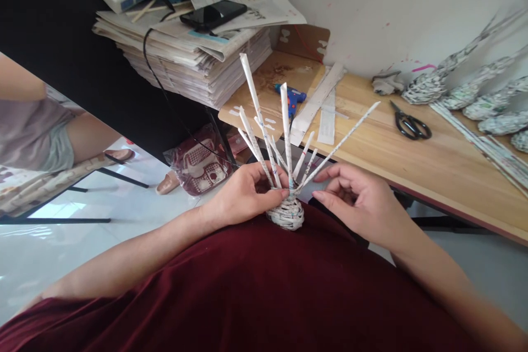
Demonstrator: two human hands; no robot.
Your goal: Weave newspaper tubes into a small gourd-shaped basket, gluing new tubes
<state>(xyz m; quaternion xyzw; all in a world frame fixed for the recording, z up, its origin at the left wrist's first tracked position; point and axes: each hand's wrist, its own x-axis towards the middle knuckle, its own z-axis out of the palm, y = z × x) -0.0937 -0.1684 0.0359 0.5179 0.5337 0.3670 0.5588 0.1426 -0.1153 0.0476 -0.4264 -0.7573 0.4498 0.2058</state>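
A small round basket woven from rolled newspaper [287, 216] rests against my dark red shirt, with several paper tubes [284, 132] standing up from its rim and fanning outward. My left hand [251, 190] grips the rim on the left, thumb in front and fingers behind among the tubes. One thin tube [346, 140] slants up to the right from the rim. Just right of the basket is my right hand [357, 198], its thumb and fingers curved and apart, with nothing visible between them.
On the wooden table [367, 148] lie black scissors [410, 124], a blue glue gun [292, 98], paper strips [315, 104] and loose paper tubes [478, 143]. Several woven paper pieces [427, 85] line the wall. A newspaper stack [193, 66] holds a phone [213, 14]; a black cable [165, 93] hangs down.
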